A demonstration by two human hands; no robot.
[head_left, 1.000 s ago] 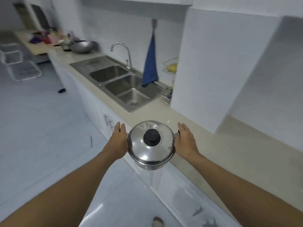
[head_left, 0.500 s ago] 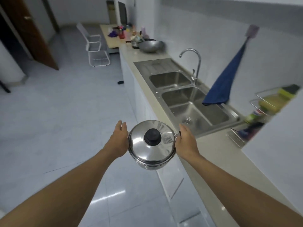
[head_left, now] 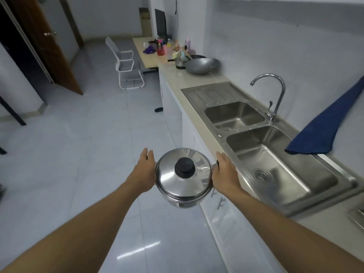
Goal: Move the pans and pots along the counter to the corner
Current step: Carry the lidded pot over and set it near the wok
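Steel pot (head_left: 184, 180), lid on and black knob (head_left: 184, 167) up, carried level between both hands. Hangs over the floor tiles, just left of the counter (head_left: 177, 79) edge, resting on nothing. Left hand (head_left: 144, 172) clasped on the pot's left side, fingers pointing forward, handle hidden under the palm. Right hand (head_left: 224, 174) clasped on the right side handle, a dark sliver of it showing at the fingers. Equally near, one to each side, so no leading hand. Just beyond the right hand, the double sink (head_left: 244, 128), then the tap (head_left: 280, 99) and a blue towel (head_left: 325, 127) against the wall. Straight ahead and slightly right of the pot, along the counter's long axis and well apart from the hands: a wok (head_left: 202, 66) with a small pan (head_left: 179, 63) just beside it, short of a cluttered desk (head_left: 141, 56). Looks like the likely set-down place there, on the bare counter between sink and wok, which calls for a carry forward and to the right.
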